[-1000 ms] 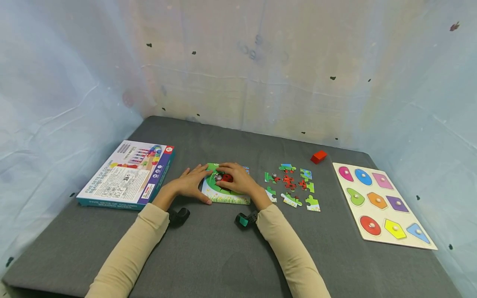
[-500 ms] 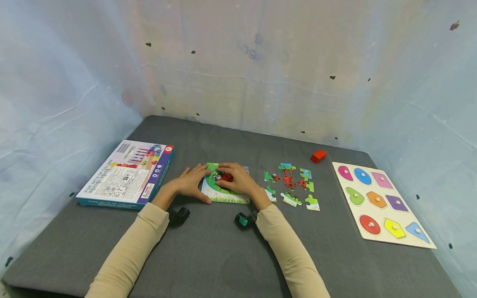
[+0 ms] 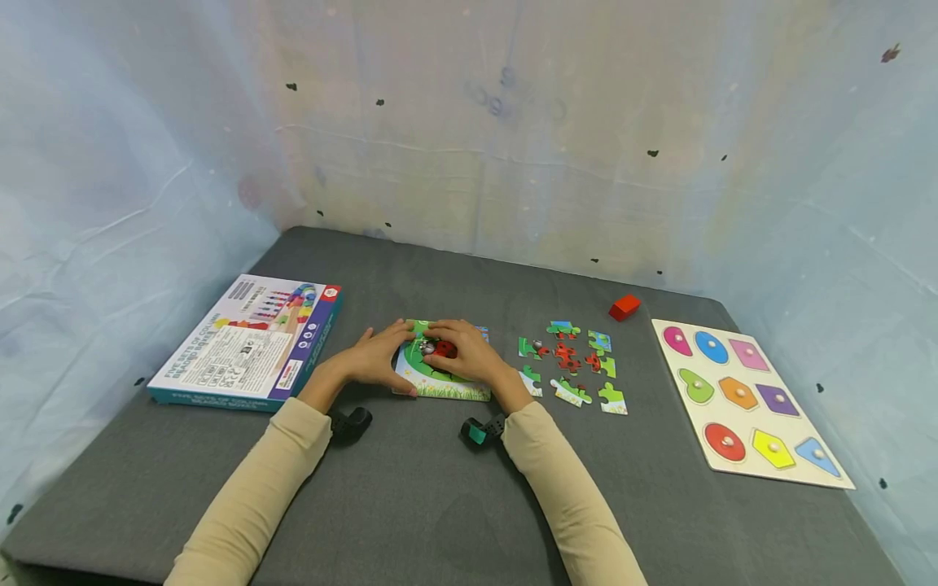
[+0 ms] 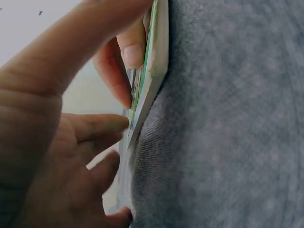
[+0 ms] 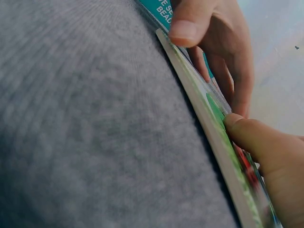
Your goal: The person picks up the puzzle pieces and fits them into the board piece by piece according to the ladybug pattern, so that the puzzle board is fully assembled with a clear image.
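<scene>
We see a square puzzle board near the middle of the grey tabletop; its picture shows a red ladybird on green, with grass along the six o'clock edge, and its rim is pale. The left hand, thumb and fingers spread apart, frames the nine o'clock edge. The right hand reaches over from four o'clock, thumb touching the picture and apart from the fingers, hiding much of the right side. From the board, we find loose puzzle pieces at three o'clock, a red block between two and three, a shape board well past the pieces, and a teal-sided box at nine.
</scene>
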The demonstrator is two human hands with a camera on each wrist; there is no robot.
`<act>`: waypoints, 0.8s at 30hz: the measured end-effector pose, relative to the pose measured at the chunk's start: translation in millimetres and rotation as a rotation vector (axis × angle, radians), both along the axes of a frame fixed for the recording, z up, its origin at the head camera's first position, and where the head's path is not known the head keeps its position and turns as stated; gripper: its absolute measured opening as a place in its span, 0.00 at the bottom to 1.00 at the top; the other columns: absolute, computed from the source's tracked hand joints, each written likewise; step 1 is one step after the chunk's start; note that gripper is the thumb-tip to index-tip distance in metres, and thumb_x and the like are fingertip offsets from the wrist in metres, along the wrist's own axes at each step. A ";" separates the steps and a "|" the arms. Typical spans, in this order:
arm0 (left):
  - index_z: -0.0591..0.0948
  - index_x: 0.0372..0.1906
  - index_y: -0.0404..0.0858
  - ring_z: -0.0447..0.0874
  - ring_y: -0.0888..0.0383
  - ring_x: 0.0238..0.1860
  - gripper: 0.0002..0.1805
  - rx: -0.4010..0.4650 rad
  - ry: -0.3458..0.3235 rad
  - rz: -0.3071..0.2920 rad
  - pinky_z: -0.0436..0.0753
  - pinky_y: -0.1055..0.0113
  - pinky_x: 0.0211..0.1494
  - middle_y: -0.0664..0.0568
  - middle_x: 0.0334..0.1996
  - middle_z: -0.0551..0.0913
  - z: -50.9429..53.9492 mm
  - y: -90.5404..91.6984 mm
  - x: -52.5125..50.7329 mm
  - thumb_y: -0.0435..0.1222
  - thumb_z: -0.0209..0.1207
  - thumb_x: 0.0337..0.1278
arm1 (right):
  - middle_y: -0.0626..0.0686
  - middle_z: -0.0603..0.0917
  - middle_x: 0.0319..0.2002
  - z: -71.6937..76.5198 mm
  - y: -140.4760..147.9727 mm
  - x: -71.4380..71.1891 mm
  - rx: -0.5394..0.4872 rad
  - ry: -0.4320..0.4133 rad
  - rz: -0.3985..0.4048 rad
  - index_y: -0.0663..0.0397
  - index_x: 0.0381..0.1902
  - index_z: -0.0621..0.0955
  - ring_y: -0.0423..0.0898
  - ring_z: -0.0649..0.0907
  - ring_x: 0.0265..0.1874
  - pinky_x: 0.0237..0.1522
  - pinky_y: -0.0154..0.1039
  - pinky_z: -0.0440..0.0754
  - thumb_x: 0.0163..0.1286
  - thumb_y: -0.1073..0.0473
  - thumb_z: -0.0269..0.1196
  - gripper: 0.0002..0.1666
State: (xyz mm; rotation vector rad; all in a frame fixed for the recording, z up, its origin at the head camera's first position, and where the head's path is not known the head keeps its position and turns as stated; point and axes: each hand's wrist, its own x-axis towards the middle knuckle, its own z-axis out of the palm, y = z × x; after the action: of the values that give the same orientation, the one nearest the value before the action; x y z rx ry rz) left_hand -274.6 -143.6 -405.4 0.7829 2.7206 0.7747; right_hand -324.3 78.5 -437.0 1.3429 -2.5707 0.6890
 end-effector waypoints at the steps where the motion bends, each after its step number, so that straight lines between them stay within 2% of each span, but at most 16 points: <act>1: 0.61 0.68 0.31 0.44 0.44 0.72 0.54 0.012 0.005 -0.007 0.40 0.35 0.66 0.40 0.71 0.54 0.4 0.2 -0.2 0.55 0.70 0.38 | 0.55 0.74 0.60 0.2 -0.2 0.0 0.001 -0.001 -0.003 0.55 0.58 0.77 0.50 0.71 0.60 0.62 0.46 0.65 0.63 0.49 0.63 0.28; 6: 0.63 0.67 0.31 0.54 0.41 0.69 0.49 0.055 0.023 -0.053 0.44 0.38 0.67 0.38 0.67 0.62 -0.6 1.6 -2.1 0.55 0.67 0.44 | 0.55 0.73 0.60 1.5 -1.0 0.3 0.008 0.000 -0.014 0.53 0.59 0.75 0.49 0.71 0.60 0.62 0.46 0.66 0.64 0.48 0.63 0.28; 11: 0.63 0.68 0.32 0.54 0.41 0.69 0.49 0.018 0.034 -0.077 0.44 0.36 0.66 0.39 0.68 0.60 -3.8 2.8 -4.1 0.57 0.64 0.47 | 0.55 0.73 0.61 2.7 -1.8 1.0 0.020 -0.006 -0.022 0.53 0.59 0.75 0.49 0.70 0.61 0.63 0.46 0.64 0.64 0.47 0.62 0.28; 14: 0.62 0.68 0.32 0.54 0.41 0.69 0.49 -0.009 0.051 -0.087 0.45 0.35 0.65 0.39 0.69 0.60 -5.1 3.8 -4.5 0.58 0.64 0.47 | 0.54 0.73 0.61 3.2 -2.1 1.6 0.019 -0.028 -0.033 0.55 0.62 0.72 0.49 0.70 0.61 0.65 0.47 0.61 0.64 0.47 0.62 0.32; 20: 0.62 0.69 0.34 0.52 0.43 0.70 0.52 -0.060 0.055 -0.055 0.44 0.37 0.67 0.42 0.70 0.58 -4.7 7.4 -2.3 0.62 0.62 0.44 | 0.53 0.73 0.61 4.0 -3.3 1.3 -0.030 -0.131 -0.064 0.59 0.71 0.55 0.50 0.70 0.62 0.67 0.50 0.57 0.62 0.47 0.64 0.48; 24: 0.63 0.69 0.35 0.51 0.44 0.70 0.53 -0.076 0.054 -0.028 0.43 0.39 0.68 0.43 0.70 0.58 -2.7 10.1 0.6 0.64 0.62 0.42 | 0.53 0.73 0.62 4.3 -4.1 1.2 -0.037 -0.165 -0.077 0.59 0.72 0.52 0.50 0.68 0.63 0.66 0.50 0.58 0.62 0.47 0.64 0.50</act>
State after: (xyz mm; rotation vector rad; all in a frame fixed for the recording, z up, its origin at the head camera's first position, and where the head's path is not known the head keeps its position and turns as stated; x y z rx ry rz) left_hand -273.9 -133.5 -408.1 0.8344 2.7626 0.6490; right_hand -323.1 74.4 -432.7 1.2169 -2.7053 0.8622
